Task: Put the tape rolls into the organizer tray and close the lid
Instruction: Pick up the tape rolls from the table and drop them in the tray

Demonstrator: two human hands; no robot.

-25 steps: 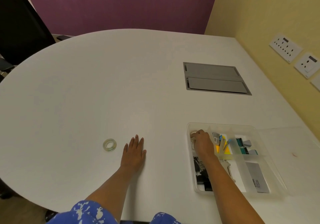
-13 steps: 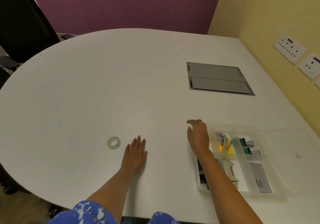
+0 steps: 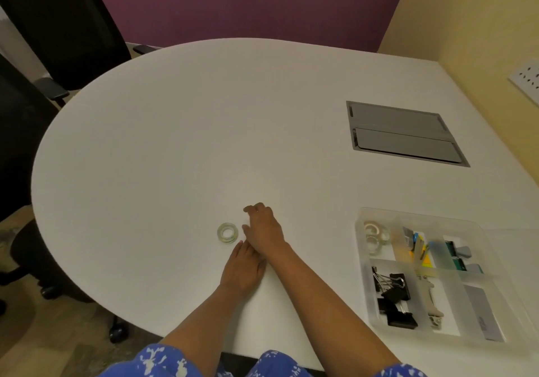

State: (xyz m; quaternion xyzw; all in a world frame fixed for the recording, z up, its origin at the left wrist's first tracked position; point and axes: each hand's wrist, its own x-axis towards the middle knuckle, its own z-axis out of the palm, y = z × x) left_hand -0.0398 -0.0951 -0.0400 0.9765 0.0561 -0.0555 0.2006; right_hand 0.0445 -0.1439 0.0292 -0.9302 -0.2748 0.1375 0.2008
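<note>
the right hand [image 3: 264,228], fingers loosely spread and empty, sits just at 3 o'clock of the tape roll [image 3: 227,233] on the desk [image 3: 180,131]; the left hand [image 3: 243,266] lies flat, empty. a hurried pinch could skid the thin roll away from the organizer tray [image 3: 363,271].

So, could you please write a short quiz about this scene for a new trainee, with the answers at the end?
1. True or false: the tape roll on the table is already held by the right hand.
2. Which compartment of the organizer tray holds the tape rolls already stored? A. far left B. near left C. near right
3. Fill in: the left hand lies flat on the ____.

Key:
1. False. The right hand, crossed over the left, is beside the roll with fingers open; no grasp shows.
2. A. The near left compartment holds black binder clips.
3. table.
</note>
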